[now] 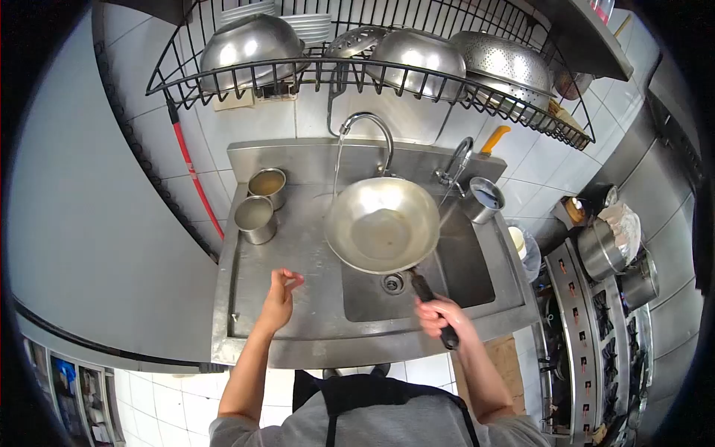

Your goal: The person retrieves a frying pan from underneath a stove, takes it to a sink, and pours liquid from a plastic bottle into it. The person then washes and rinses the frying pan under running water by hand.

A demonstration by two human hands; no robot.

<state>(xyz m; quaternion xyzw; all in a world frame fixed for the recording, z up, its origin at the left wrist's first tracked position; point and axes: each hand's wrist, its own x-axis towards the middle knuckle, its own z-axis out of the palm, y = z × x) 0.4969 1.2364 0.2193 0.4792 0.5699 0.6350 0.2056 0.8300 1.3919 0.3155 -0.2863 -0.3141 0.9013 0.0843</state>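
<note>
A round metal pan (383,227) is held above the sink basin (465,276), its inside facing up. My right hand (441,316) is wrapped round the pan's black handle. Over the steel counter, left of the basin, my left hand (281,294) is empty, with its fingers bent and partly apart. Water runs from the left faucet (387,141) in a thin stream at the pan's upper left edge. More water falls from the right faucet (463,153) near the pan's right rim.
Two metal cups (255,216) stand at the counter's left back. Another metal container (484,200) is at the right back corner. A black wire rack (335,72) with bowls and a colander hangs above. A stove (577,335) with pots is on the right.
</note>
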